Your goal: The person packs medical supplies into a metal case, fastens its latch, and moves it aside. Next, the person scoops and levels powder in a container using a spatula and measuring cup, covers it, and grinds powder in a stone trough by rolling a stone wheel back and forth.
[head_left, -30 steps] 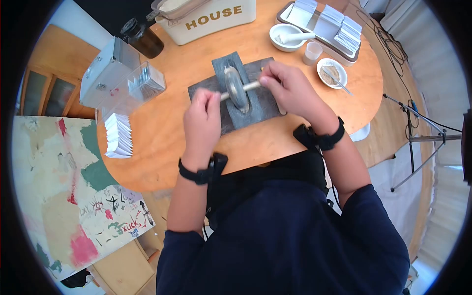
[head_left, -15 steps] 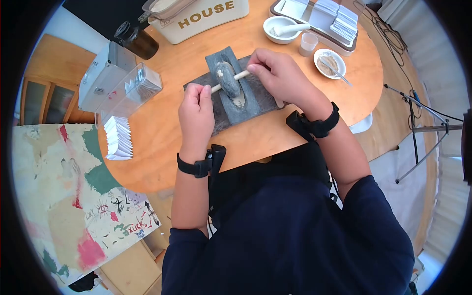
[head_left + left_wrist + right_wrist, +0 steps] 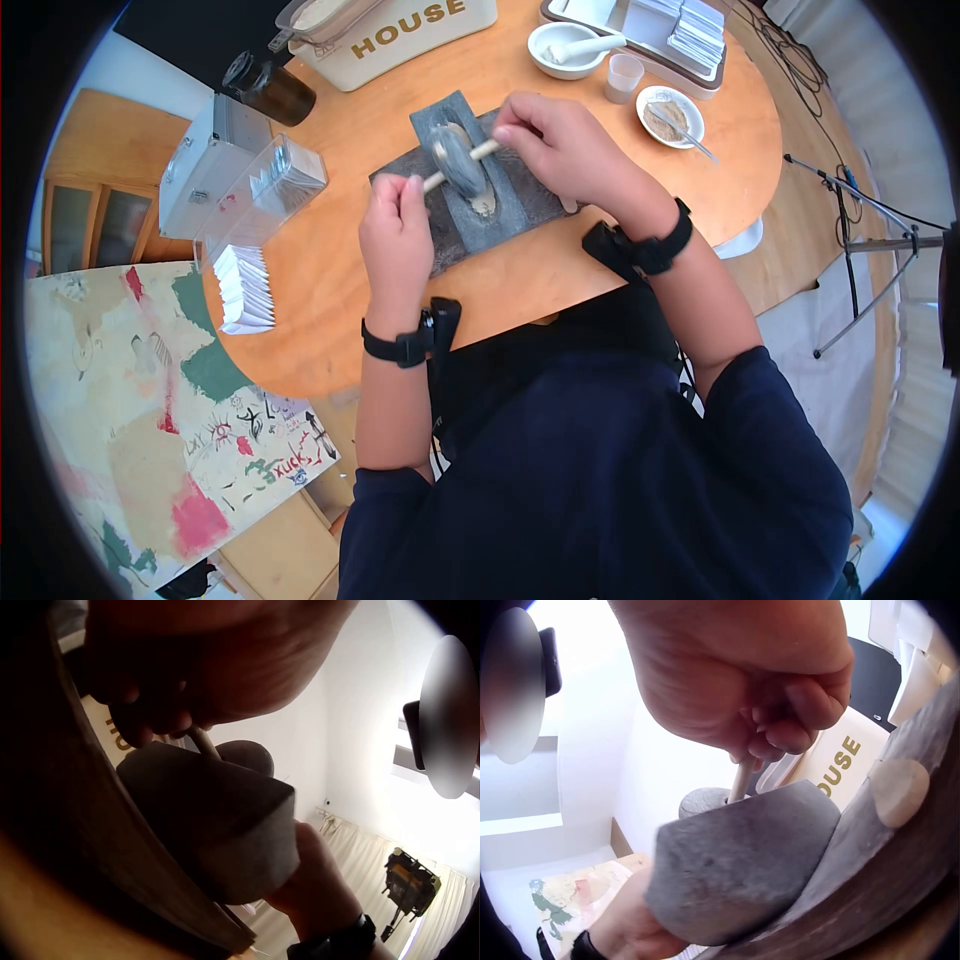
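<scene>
A grey stone wheel [image 3: 458,162] stands on edge in the powdery groove of a long grey stone block [image 3: 500,228], with a pale rod [image 3: 484,150] through its middle. My left hand [image 3: 396,240] grips the rod's near-left end, and my right hand [image 3: 565,150] grips the other end. The block lies across a dark slab [image 3: 405,165]. In the left wrist view my left hand [image 3: 217,660] curls round the rod [image 3: 202,742] above the block [image 3: 210,817]. In the right wrist view my right hand [image 3: 742,675] holds the rod [image 3: 740,780] beside the wheel [image 3: 705,801].
On the wooden table [image 3: 330,290] stand a dark jar [image 3: 275,90], a white HOUSE bin [image 3: 400,45], a metal case [image 3: 205,165] and folded papers [image 3: 243,290]. Toward the right are a mortar [image 3: 548,62], a plastic cup [image 3: 623,78], a powder bowl [image 3: 657,97] and a tray [image 3: 712,88].
Both hands have moved the wheel along the groove, toward the block's near end and back toward its far end. The whole scene has shifted slightly left in the head view.
</scene>
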A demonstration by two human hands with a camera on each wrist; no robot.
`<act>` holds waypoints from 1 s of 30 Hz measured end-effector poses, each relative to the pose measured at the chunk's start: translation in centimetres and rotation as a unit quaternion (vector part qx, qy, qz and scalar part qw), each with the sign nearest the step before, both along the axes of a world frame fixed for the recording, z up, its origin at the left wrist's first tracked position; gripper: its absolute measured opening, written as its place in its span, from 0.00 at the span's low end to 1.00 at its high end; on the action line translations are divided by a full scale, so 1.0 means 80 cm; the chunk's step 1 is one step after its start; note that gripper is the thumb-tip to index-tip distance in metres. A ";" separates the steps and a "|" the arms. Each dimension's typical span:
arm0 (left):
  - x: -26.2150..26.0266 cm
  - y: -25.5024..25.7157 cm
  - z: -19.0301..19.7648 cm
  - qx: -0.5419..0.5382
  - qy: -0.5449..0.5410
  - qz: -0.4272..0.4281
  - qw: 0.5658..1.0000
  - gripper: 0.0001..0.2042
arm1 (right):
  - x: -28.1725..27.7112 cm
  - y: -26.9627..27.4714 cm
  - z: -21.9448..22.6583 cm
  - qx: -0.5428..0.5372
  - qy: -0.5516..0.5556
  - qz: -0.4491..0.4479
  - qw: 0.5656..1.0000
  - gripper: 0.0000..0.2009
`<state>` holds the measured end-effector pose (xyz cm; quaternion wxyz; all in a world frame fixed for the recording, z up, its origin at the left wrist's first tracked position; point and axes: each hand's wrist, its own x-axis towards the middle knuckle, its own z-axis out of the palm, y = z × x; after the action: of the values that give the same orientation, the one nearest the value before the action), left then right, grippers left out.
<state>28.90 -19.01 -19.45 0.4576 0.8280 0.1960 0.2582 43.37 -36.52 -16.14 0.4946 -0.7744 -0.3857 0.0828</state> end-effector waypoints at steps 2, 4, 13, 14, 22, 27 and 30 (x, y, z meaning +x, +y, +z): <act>0.004 0.001 0.000 -0.016 -0.006 0.001 1.000 0.11 | 0.000 -0.001 -0.001 0.004 0.002 0.003 1.000 0.07; -0.009 -0.005 0.004 0.026 0.002 -0.010 1.000 0.12 | 0.001 -0.005 0.001 0.012 0.003 0.004 1.000 0.07; -0.016 -0.009 0.010 -0.001 0.017 -0.016 1.000 0.12 | -0.002 -0.007 -0.002 0.012 0.004 0.027 1.000 0.07; -0.011 -0.004 0.008 0.001 0.016 -0.017 1.000 0.12 | -0.004 -0.009 -0.003 0.015 0.001 0.043 0.999 0.08; -0.008 0.001 0.003 -0.010 0.020 -0.005 1.000 0.13 | -0.004 -0.008 -0.001 0.008 0.006 0.045 0.999 0.08; 0.001 0.006 0.006 -0.029 0.023 -0.005 0.999 0.12 | 0.005 0.007 -0.009 0.024 0.007 0.006 1.000 0.07; -0.011 0.002 0.006 0.002 0.015 -0.012 1.000 0.12 | -0.004 -0.008 -0.010 0.046 0.000 0.059 0.997 0.08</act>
<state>28.02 -18.82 -18.99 0.4562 0.8347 0.1923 0.2411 43.07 -37.19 -16.97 0.5238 -0.7269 -0.4341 0.0943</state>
